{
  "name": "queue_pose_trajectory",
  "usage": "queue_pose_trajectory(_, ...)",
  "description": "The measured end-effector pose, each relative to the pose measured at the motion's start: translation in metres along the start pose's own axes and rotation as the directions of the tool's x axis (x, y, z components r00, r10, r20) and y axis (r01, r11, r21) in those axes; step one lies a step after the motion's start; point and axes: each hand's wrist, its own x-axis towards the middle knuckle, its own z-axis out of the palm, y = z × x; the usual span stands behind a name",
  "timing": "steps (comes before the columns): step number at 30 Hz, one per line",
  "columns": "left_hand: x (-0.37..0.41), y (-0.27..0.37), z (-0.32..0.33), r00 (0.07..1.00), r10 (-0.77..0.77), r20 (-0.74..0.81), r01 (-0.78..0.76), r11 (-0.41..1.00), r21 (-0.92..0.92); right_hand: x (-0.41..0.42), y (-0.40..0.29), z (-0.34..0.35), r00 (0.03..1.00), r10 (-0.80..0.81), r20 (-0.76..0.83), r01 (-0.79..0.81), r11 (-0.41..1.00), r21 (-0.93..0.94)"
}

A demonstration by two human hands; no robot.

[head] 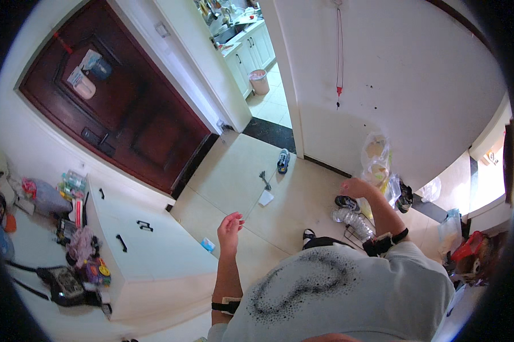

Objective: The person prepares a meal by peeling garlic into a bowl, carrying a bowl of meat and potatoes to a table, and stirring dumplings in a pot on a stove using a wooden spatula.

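Note:
Before my body, above the tiled floor, my left hand (230, 228) is raised with its fingers loosely curled and nothing seen in it. Out to the right, my right hand (353, 188) hangs near plastic bags (375, 160) by the wall; its fingers are blurred, so their pose is unclear. Below it are a dark shoe (347, 203) and clear plastic bottles (356, 223). Farther ahead on the floor lie a blue-grey sneaker (283, 161), a small grey bundle of cord (265, 180) and a white piece of paper or cloth (266, 198).
A white cabinet (154, 243) crowded with items stands at left, with a small blue packet (207, 244) on the floor beside it. A dark red door (124, 98) is shut behind. A doorway leads to a kitchen with a bin (259, 82). More bags and shoes line the right wall.

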Motion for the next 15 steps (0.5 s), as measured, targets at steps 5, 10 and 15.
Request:
queue_pose_trajectory(5,0.069,0.003,-0.039,0.997,-0.054,0.053,0.051,0.997,0.057,0.075,-0.047,-0.037,0.933,-0.298,-0.203,0.292,0.954,-0.059)
queue_pose_trajectory(10,0.143,-0.016,-0.075,0.988,-0.156,-0.018,0.156,0.987,0.033,0.07,-0.106,-0.079,0.931,-0.069,-0.358,0.208,0.907,0.367)
queue_pose_trajectory(15,0.199,-0.01,-0.07,0.937,-0.218,0.272,0.177,0.969,0.17,0.094,-0.052,0.005,0.901,-0.166,-0.4,0.095,0.977,-0.192)
